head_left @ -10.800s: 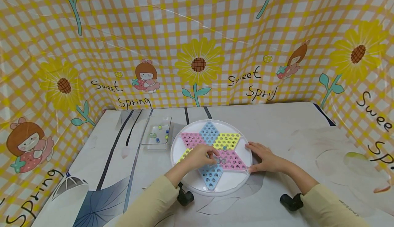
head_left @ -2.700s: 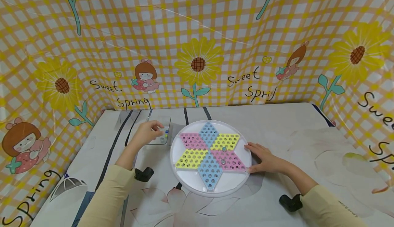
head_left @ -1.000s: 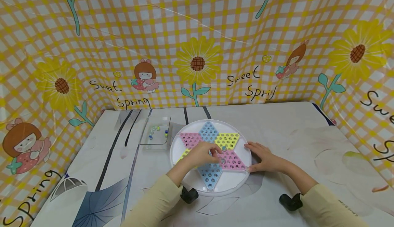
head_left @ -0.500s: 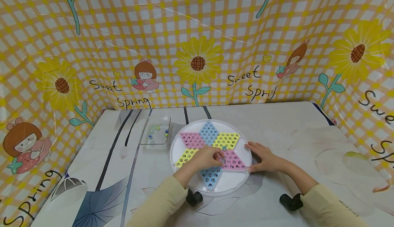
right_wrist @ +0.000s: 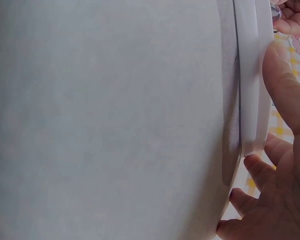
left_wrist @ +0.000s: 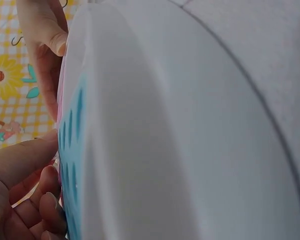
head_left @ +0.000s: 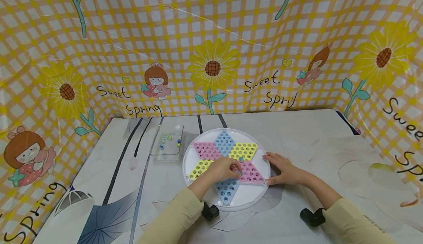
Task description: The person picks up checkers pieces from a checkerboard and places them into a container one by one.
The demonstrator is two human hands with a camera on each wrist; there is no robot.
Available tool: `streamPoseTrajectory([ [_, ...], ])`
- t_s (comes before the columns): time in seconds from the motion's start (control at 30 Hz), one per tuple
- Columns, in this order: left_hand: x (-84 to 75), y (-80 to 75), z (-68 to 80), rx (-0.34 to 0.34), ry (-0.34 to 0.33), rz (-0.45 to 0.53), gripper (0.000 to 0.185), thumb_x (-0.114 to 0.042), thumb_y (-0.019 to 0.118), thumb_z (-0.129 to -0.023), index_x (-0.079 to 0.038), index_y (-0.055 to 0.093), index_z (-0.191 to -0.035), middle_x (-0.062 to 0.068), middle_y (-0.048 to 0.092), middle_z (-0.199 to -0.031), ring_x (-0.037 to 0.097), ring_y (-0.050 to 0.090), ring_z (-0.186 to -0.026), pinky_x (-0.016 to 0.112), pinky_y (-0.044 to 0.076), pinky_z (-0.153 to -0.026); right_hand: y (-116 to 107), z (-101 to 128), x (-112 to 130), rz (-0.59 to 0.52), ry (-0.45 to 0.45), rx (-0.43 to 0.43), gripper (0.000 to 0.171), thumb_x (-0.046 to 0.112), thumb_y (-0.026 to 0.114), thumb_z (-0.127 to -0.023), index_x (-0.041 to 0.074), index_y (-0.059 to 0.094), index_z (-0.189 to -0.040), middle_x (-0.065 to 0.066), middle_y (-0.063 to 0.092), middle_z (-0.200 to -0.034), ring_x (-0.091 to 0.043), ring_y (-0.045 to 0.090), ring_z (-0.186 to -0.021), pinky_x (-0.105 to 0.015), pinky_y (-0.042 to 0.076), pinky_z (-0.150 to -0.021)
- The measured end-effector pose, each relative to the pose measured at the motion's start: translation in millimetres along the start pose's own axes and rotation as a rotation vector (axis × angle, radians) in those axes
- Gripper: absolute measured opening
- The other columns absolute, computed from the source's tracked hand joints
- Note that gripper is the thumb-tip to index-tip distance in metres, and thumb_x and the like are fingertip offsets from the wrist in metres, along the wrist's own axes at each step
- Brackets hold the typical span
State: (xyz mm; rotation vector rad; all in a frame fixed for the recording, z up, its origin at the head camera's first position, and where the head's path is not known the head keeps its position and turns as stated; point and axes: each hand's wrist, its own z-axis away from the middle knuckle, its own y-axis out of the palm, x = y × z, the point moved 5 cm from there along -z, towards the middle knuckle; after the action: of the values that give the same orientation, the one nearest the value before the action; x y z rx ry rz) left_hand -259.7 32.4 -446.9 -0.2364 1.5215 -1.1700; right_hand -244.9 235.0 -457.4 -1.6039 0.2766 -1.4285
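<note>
A round white Chinese checkers board (head_left: 244, 196) with a pink, blue and yellow star of holes lies on the table. My left hand (head_left: 223, 171) is over its middle, fingers curled, with the fingertips at a glass marble (head_left: 240, 173) in the pink section. In the right wrist view a marble (right_wrist: 275, 13) shows at those fingertips. Another marble (head_left: 241, 159) sits between the yellow and pink sections. My right hand (head_left: 282, 168) rests on the board's right rim, thumb and fingers spread apart. Part of the star is hidden under my left hand.
A clear plastic tray (head_left: 153, 149) with several blue, green and yellowish marbles stands left of the board. A checked cloth (head_left: 211, 20) with sunflowers hangs behind the white patterned table cover (head_left: 307, 133).
My left hand went from the tray back to the board's middle, and shifted slightly right and down over the last second. My right hand has stayed on the rim.
</note>
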Motion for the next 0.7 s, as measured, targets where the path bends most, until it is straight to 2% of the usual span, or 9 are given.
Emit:
streamPoseTrajectory([
  [0.27, 1.1, 0.3, -1.1, -0.006, -0.003, -0.003, 0.012, -0.022, 0.072, -0.078, -0.019, 0.067, -0.088, -0.009, 0.051, -0.067, 0.005, 0.043, -0.06, 0.018, 0.033, -0.055, 1.2, -0.7, -3.1, 0.01, -0.005, -0.009, 0.089, 0.035, 0.074, -0.073, -0.008, 0.029, -0.136, -0.034, 0.017, -0.141, -0.053, 0.008, -0.128, -0.068, 0.004, -0.096],
  [0.47, 3.3, -0.9, -0.5, -0.012, -0.017, 0.051, 0.013, -0.021, 0.073, -0.077, -0.019, 0.067, -0.088, -0.008, 0.052, -0.069, 0.006, 0.045, -0.062, 0.019, 0.034, -0.057, 1.4, -1.2, -3.4, 0.007, 0.002, -0.01, 0.088, 0.034, 0.075, -0.073, -0.007, 0.029, -0.136, -0.033, 0.017, -0.142, -0.052, 0.007, -0.129, -0.068, 0.003, -0.097],
  [0.7, 4.9, -4.8, 1.1, -0.015, -0.003, 0.081, 0.015, -0.023, 0.073, -0.077, -0.019, 0.067, -0.091, -0.008, 0.053, -0.07, 0.005, 0.045, -0.062, 0.018, 0.036, -0.056, 0.8, -0.4, -2.5, 0.006, -0.005, -0.016, 0.087, 0.031, 0.075, -0.072, -0.007, 0.03, -0.136, -0.033, 0.018, -0.141, -0.053, 0.007, -0.129, -0.069, 0.002, -0.096],
])
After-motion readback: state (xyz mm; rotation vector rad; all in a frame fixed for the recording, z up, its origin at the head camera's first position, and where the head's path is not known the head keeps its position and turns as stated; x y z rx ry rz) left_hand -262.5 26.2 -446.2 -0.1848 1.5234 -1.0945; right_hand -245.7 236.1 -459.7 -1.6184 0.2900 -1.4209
